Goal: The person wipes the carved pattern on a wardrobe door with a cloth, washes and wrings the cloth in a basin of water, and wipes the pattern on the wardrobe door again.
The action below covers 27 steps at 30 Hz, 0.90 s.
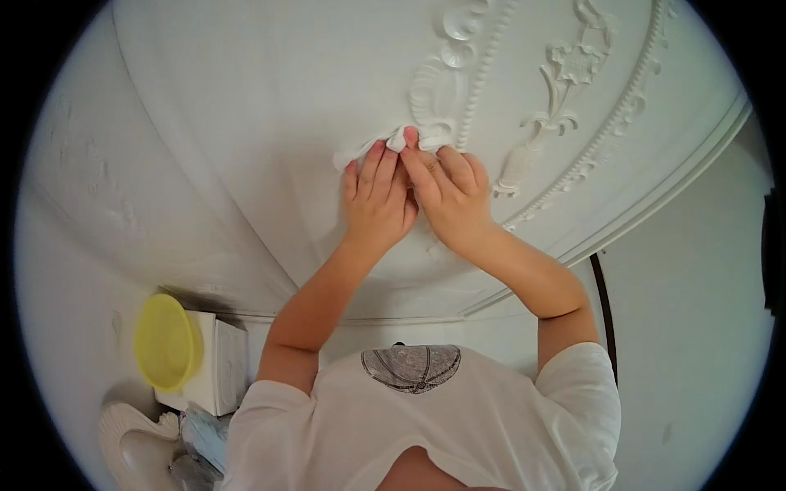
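Observation:
A white cloth [368, 152] is bunched against the pale, upright panel [246, 98], just below a raised scroll carving [427, 90]. On its left part, my left hand [377, 195] presses with fingers closed on the fabric. My right hand [452, 193] grips the right part, its fingers bent around the folds. Both hands are side by side with the fingertips almost meeting. Some of the cloth is hidden under the fingers.
More relief work, a carved flower stem [565, 82] and a beaded border [610, 135], lies to the right. At lower left a yellow basin [168, 344] rests on a white box-shaped cabinet [225, 360]. Below it are a curved white headboard-like piece [135, 442] and a pale blue bundle [205, 438].

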Tool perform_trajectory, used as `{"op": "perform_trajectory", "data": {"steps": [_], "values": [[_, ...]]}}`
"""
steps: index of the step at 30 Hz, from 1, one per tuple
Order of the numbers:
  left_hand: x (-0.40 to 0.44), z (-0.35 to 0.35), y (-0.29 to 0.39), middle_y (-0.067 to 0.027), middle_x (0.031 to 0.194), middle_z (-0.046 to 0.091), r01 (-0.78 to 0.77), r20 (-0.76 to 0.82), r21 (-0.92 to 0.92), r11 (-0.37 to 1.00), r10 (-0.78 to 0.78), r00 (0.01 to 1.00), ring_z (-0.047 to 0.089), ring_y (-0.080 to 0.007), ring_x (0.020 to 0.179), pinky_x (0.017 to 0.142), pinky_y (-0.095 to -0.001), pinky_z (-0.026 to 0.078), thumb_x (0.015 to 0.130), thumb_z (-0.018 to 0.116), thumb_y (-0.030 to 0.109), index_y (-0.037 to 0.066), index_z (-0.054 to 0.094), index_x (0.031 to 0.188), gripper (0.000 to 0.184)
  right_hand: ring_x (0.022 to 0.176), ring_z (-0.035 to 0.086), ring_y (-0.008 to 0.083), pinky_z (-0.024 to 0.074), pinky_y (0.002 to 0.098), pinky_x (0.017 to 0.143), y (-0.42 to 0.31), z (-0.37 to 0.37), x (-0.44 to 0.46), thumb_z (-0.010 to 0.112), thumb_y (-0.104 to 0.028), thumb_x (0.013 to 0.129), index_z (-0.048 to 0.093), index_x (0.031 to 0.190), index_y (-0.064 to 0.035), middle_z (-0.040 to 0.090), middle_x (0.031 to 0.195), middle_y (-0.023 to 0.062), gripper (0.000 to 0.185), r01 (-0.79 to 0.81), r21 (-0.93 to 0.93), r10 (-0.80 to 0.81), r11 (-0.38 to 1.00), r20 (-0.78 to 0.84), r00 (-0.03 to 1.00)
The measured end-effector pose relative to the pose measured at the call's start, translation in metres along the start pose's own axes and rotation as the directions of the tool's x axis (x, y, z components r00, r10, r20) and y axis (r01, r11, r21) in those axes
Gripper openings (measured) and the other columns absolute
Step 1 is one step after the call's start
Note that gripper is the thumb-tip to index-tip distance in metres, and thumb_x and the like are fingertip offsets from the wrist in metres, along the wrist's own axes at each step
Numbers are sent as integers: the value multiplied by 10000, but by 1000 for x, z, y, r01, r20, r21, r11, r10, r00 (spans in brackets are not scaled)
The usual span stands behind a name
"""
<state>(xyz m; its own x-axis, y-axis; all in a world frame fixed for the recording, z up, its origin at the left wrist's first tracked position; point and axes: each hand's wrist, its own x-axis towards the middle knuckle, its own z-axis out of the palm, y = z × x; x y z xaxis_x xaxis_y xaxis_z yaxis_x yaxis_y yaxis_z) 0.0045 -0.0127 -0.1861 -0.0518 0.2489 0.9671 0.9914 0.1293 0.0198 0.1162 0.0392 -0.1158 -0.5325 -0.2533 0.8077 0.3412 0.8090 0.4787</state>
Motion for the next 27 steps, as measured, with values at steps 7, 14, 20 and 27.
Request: {"op": "perform_trajectory", "data": {"steps": [7,14,20,27], "values": [[15,-20,5,-177,1308,395,9,201,-174,985,27,979,272,-322,1292,1023,-536,110,722,507,139,-33,461,1205,515,964,466,169,372,317,805,29,-15,1,579,-133,712,549,1087,-112,572,1022,-36,376,83,3,-83,997,4,997],[22,-10,19,-174,1294,421,-18,86,-205,979,37,996,350,-320,1248,1020,-511,116,743,497,142,-28,523,1138,430,1008,453,198,340,375,886,22,-10,-14,568,-95,717,520,1123,-101,585,1020,-7,409,-26,-14,26,1000,-19,999],[20,6,17,-116,1294,447,-11,5,-96,995,12,1000,368,-301,1232,1008,-493,137,804,471,186,-11,520,1165,415,1076,442,198,283,413,953,16,5,-18,552,-123,759,486,1186,-108,585,1031,-19,432,-58,-79,53,995,-65,997],[14,6,20,-77,1318,438,25,42,-70,997,-23,999,343,-294,1253,1030,-477,103,831,441,208,-5,501,1200,431,1174,432,195,139,492,1037,10,8,-26,543,-131,782,492,1199,-127,592,1051,-28,420,-128,-87,127,988,-16,992]]}}
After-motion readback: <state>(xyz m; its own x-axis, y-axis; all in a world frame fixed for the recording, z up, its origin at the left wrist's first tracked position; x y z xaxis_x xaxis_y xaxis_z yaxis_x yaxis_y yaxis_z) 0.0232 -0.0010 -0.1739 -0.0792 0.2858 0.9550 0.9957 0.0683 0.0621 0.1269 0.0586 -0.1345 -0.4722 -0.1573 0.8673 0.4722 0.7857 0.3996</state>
